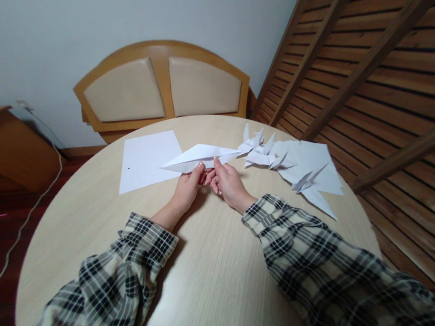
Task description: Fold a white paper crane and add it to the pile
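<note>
From where I stand, I see both of the person's hands closed on one folded white paper (pixel 200 153), a long pointed shape held above the tabletop (pixel 207 270). The left hand (pixel 186 190) and right hand (pixel 231 185) each clamp its near edge, thumbs on top and fingers curled beneath, the two sets of fingertips meeting or nearly so. Just left of the grip and a little beyond lies one flat white sheet (pixel 147 158) with a small dark mark. To the right of the grip sit several pointed paper figures (pixel 258 157), at least four, overlapping too much for a sure count, some on loose white paper (pixel 318 158).
</note>
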`<control>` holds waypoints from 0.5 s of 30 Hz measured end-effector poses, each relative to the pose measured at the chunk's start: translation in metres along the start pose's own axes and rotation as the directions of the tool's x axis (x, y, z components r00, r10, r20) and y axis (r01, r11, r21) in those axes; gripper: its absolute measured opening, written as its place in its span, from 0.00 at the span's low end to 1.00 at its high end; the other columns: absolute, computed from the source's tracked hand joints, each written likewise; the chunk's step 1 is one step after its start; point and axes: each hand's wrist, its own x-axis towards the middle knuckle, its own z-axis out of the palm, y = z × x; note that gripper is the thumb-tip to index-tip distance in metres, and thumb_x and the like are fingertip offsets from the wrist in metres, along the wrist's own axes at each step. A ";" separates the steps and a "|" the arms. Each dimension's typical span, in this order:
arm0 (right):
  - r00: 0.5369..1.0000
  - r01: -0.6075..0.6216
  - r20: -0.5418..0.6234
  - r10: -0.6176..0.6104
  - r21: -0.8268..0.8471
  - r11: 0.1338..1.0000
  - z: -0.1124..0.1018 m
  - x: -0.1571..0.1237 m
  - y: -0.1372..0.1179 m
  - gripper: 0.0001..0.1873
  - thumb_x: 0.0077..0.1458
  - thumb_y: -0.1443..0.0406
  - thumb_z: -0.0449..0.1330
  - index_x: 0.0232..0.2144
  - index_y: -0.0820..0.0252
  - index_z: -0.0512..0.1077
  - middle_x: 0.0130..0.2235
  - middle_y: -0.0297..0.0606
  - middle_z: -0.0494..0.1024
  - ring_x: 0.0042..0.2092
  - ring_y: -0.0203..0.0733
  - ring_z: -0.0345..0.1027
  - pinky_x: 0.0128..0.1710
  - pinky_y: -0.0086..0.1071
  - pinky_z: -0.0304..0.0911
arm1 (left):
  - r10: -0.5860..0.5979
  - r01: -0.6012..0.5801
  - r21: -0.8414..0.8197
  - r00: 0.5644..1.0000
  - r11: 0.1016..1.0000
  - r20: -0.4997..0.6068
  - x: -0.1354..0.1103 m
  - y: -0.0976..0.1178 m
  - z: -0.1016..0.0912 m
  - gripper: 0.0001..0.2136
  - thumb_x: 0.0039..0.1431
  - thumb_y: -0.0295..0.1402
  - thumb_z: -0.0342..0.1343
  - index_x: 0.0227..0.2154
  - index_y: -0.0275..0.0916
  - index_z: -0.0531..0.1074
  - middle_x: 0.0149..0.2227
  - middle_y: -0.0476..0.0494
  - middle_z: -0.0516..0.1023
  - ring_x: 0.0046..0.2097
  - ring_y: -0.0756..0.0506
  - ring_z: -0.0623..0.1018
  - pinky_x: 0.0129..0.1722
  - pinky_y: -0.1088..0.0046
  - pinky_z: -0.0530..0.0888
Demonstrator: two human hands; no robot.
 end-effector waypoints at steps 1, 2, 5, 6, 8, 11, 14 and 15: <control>1.000 0.001 -0.011 -0.001 0.001 1.000 0.000 0.000 -0.001 0.26 0.59 0.45 0.50 0.25 0.60 0.66 0.20 0.31 0.72 0.14 0.25 0.54 0.11 0.23 0.43 | 0.013 -0.013 0.021 1.000 1.000 0.001 0.000 0.002 0.000 0.20 0.62 0.42 0.47 0.16 0.41 0.60 0.18 0.50 0.63 0.23 0.49 0.62 0.29 0.70 0.63; 1.000 0.002 -0.021 -0.002 0.004 1.000 0.000 0.000 -0.001 0.26 0.59 0.45 0.50 0.25 0.61 0.66 0.19 0.30 0.71 0.13 0.25 0.53 0.11 0.23 0.42 | 0.024 -0.024 0.042 1.000 0.999 0.002 -0.001 0.003 0.000 0.21 0.63 0.43 0.45 0.15 0.41 0.59 0.17 0.50 0.62 0.23 0.49 0.62 0.29 0.69 0.63; 0.999 -0.007 -0.035 0.007 0.017 1.000 0.001 -0.001 -0.003 0.25 0.59 0.45 0.51 0.26 0.61 0.67 0.19 0.30 0.71 0.13 0.25 0.53 0.10 0.23 0.41 | 0.043 -0.043 0.090 0.999 0.995 -0.006 -0.001 0.004 -0.001 0.23 0.64 0.44 0.42 0.14 0.42 0.59 0.17 0.50 0.62 0.23 0.49 0.63 0.30 0.69 0.64; 0.999 -0.010 -0.038 0.011 0.022 1.000 0.001 -0.001 -0.004 0.25 0.59 0.45 0.51 0.26 0.61 0.67 0.19 0.29 0.71 0.13 0.25 0.53 0.10 0.23 0.41 | 0.048 -0.047 0.095 0.999 0.994 -0.010 -0.001 0.004 -0.002 0.23 0.64 0.45 0.42 0.14 0.42 0.59 0.17 0.50 0.62 0.23 0.49 0.63 0.30 0.69 0.64; 0.999 -0.015 -0.038 0.016 0.028 0.999 0.001 -0.002 -0.004 0.26 0.58 0.45 0.51 0.27 0.61 0.68 0.19 0.29 0.71 0.13 0.25 0.53 0.10 0.23 0.41 | 0.047 -0.045 0.091 0.999 0.995 -0.019 0.000 0.001 -0.003 0.23 0.63 0.46 0.43 0.15 0.41 0.60 0.18 0.49 0.63 0.23 0.49 0.64 0.30 0.69 0.64; 1.000 -0.016 -0.025 0.017 0.019 1.000 0.000 -0.002 -0.004 0.26 0.57 0.44 0.52 0.27 0.61 0.68 0.19 0.29 0.70 0.13 0.25 0.54 0.10 0.23 0.42 | 0.014 -0.011 0.064 0.999 0.998 -0.039 0.000 -0.001 -0.004 0.23 0.63 0.48 0.43 0.15 0.42 0.60 0.18 0.49 0.64 0.23 0.48 0.64 0.29 0.69 0.64; 0.999 -0.028 -0.015 0.029 0.014 0.999 0.000 -0.002 -0.004 0.26 0.57 0.44 0.52 0.25 0.60 0.66 0.18 0.29 0.70 0.13 0.25 0.54 0.10 0.23 0.42 | -0.021 0.026 0.076 0.998 0.997 -0.067 0.000 0.002 -0.003 0.25 0.64 0.46 0.42 0.13 0.42 0.60 0.17 0.49 0.63 0.23 0.48 0.64 0.29 0.69 0.64; 0.999 -0.036 -0.015 0.037 0.022 0.999 0.000 -0.002 -0.004 0.26 0.57 0.44 0.52 0.24 0.60 0.66 0.18 0.29 0.69 0.13 0.25 0.54 0.10 0.23 0.42 | -0.026 0.032 0.088 0.997 0.996 -0.069 0.000 0.003 -0.003 0.25 0.65 0.45 0.41 0.13 0.42 0.60 0.16 0.49 0.63 0.22 0.48 0.64 0.29 0.68 0.64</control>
